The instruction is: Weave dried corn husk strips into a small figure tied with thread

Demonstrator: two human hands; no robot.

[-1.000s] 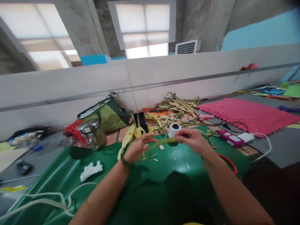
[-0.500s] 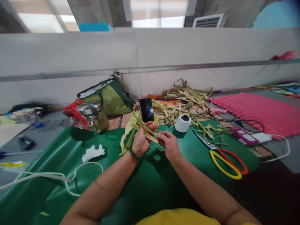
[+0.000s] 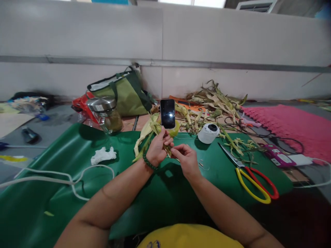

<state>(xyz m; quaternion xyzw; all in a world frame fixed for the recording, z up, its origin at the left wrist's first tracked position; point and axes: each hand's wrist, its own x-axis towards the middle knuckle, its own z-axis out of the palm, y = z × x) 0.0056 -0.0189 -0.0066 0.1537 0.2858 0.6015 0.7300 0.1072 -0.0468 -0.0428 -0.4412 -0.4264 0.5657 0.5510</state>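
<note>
My left hand (image 3: 156, 150), with a dark green bead bracelet at the wrist, is closed round a bundle of pale corn husks (image 3: 145, 135). Long husk ends fan out to its left. My right hand (image 3: 188, 159) pinches at the lower end of the bundle, just right of the left fingers; exactly which strip it grips is partly hidden. Behind the hands a phone (image 3: 168, 114) leans upright against a yellow-green roll (image 3: 175, 129). A white spool of thread (image 3: 207, 133) stands to the right, its thin thread trailing left. Scissors (image 3: 240, 166) with red and yellow handles lie slightly open farther right.
A green mat (image 3: 134, 193) covers the work surface. Crumpled white tissue (image 3: 103, 156) and a white cable (image 3: 51, 179) lie left. Behind are a lidded glass jar (image 3: 104, 115), a green bag (image 3: 130, 93) and a husk heap (image 3: 214, 100). A purple power strip (image 3: 278, 156) sits right.
The camera has tilted down and turned slightly left. Both hands remain at the husk bundle; its lower end, spread between the hands before, is now mostly covered by the left fingers.
</note>
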